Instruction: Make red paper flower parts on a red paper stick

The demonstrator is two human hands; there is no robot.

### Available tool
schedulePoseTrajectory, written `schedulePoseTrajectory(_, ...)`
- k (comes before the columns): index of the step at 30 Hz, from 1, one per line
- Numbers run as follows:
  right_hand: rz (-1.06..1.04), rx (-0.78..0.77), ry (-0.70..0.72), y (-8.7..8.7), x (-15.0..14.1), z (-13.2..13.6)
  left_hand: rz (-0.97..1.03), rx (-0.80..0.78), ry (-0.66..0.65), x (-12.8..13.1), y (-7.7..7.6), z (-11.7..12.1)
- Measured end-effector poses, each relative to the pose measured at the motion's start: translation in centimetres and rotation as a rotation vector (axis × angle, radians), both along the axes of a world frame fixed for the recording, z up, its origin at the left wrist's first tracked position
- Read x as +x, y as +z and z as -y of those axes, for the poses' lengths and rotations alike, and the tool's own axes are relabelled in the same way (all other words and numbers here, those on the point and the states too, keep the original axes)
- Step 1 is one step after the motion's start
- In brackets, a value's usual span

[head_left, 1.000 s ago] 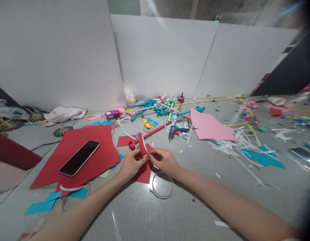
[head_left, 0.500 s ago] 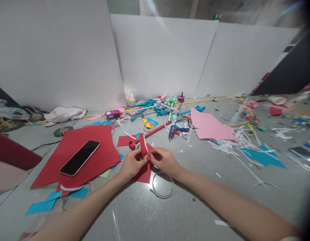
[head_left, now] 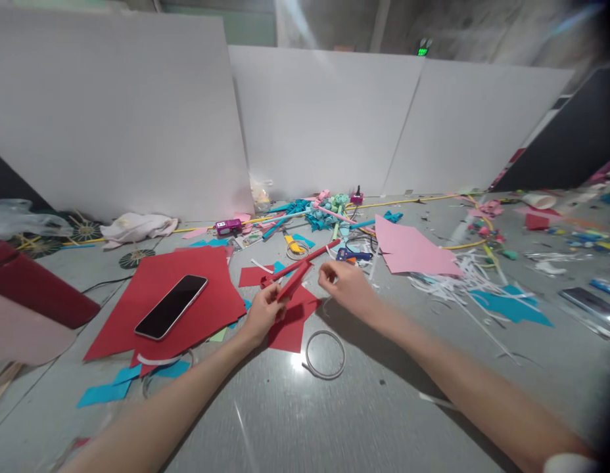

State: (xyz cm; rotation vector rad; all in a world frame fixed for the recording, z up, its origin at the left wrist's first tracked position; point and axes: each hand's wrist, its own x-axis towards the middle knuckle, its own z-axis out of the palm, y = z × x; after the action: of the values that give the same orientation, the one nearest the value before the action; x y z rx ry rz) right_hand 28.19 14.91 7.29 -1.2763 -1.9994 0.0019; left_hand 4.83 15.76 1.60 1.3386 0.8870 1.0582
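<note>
The left hand (head_left: 262, 314) pinches the folded red strip (head_left: 294, 281) near its lower end, its long axis running toward one o'clock over the red paper (head_left: 286, 336), while the right hand (head_left: 351, 289), narrowly curled, contents unclear, sits just apart at three o'clock.

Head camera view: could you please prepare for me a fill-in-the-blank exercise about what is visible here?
The ____ hand holds a red paper strip.
The phone nearest this hand lies on ____ paper.
The glue gun beyond the other hand is mostly dark ____.
Missing words: left; red; blue.
</note>
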Motion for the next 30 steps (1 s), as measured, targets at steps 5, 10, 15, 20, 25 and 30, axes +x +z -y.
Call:
schedulePoseTrajectory(5, 0.173, 0.031, -0.306, 5.1, 4.9, -0.7, -0.009, 0.021, -0.004, -0.1, -0.2, -0.1)
schedulePoseTrajectory(10, 0.343, -0.117, -0.632, 8.7, 9.8, 0.2, -0.083, 0.039, 0.021, 0.0, 0.5, 0.5)
schedulePoseTrajectory(15, 0.306, -0.041, -0.166, 10.9, 8.5, 2.8, -0.149, 0.094, -0.006, 0.7, 2.2, 1.9)
schedulePoseTrajectory(20, 0.331, -0.005, 0.247, 10.6, 3.9, 5.8, -0.160, 0.027, -0.235, 1.5, 4.9, 2.6)
schedulePoseTrajectory(25, 0.311, -0.055, 0.370, 9.2, 2.6, 6.1, -0.019, -0.142, -0.305, 2.5, 6.3, 3.8)
schedulePoseTrajectory(30, 0.381, -0.098, 0.404, 7.8, 1.9, 5.4, 0.090, -0.329, -0.292, 3.0, 5.1, 5.1)
